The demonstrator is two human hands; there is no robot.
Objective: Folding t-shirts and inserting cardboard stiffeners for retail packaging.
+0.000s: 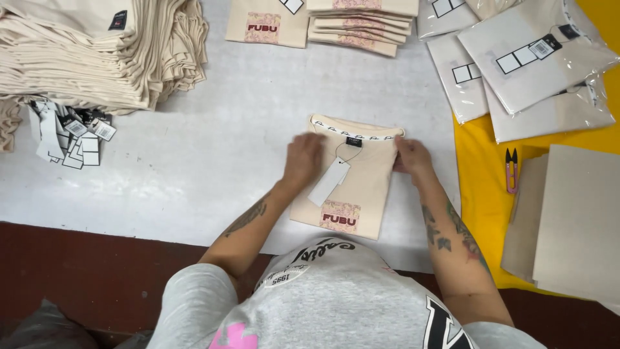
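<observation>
I see the folded cream T-shirt between both hands, long axis running away from me. Left hand and right hand lie flat, fingers spread, pressing its side edges, equally near.

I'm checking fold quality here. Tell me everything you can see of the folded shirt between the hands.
The folded shirt is cream knit fabric, folded into a narrow rectangle, lying flat on the white table, collar away from the person. The neckline has printed tape and a small dark label; a white hang tag lies across the front, and a pink and dark red print shows near the bottom. The left hand and right hand press its side edges.
</observation>
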